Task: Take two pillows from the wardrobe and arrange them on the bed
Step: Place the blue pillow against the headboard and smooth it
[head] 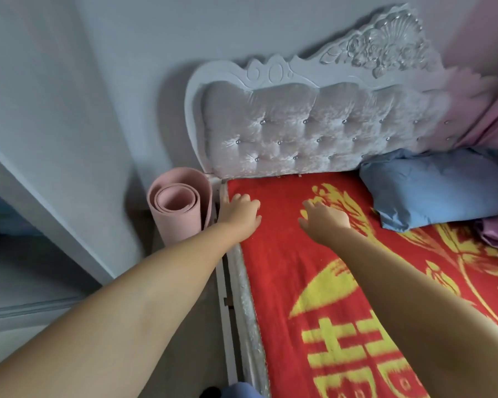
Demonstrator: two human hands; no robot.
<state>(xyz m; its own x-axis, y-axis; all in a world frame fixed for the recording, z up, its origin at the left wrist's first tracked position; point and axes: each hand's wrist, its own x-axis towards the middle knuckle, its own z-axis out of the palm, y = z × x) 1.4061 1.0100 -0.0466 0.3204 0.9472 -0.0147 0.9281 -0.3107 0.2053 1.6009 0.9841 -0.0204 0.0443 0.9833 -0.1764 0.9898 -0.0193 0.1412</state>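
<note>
Pillow: one blue pillow lies at the far side of the bed's head, leaning on the tufted headboard; no second pillow shows.
Handling: it looks soft, plump and light, with a smooth, somewhat slippery cover; I'd judge it best taken by both short ends or scooped from under.
Left hand: palm down on the red blanket at the near corner, fingers loosely spread, grip holding nothing.
Right hand: also flat on the blanket, open and empty, well apart from the pillow.
Bed surface: woolly red-and-yellow blanket, fairly smooth, bare beneath the hands, room for a second pillow.
Room: a rolled pink mat stands beside the bed frame; pale wardrobe panel on the left; pink curtain at far right.
</note>
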